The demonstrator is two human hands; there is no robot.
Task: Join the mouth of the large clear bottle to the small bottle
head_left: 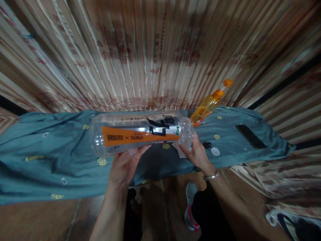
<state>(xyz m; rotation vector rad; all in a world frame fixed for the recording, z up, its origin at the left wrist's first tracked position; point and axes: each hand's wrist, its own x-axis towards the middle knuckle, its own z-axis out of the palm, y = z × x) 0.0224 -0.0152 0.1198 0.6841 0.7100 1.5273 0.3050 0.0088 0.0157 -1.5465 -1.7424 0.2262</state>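
A large clear plastic bottle (139, 130) with an orange and black label lies sideways in the air above the cloth, its neck to the right. My left hand (126, 164) grips it from below near the base end. At the neck, my right hand (195, 152) is closed around the bottle, with a piece of white tissue (181, 151) beside the fingers. Close to the right hand, a small black object (207, 145) and a white round cap (215, 151) lie on the cloth. Behind the neck stands a yellow pump bottle (207, 107) with an orange top.
The narrow table is covered with a teal cloth (75, 174) patterned in yellow. A black phone (250, 136) lies at its right end. Striped curtains (140, 50) hang behind and on both sides. Below are the tiled floor (155, 207) and a shoe (191, 204).
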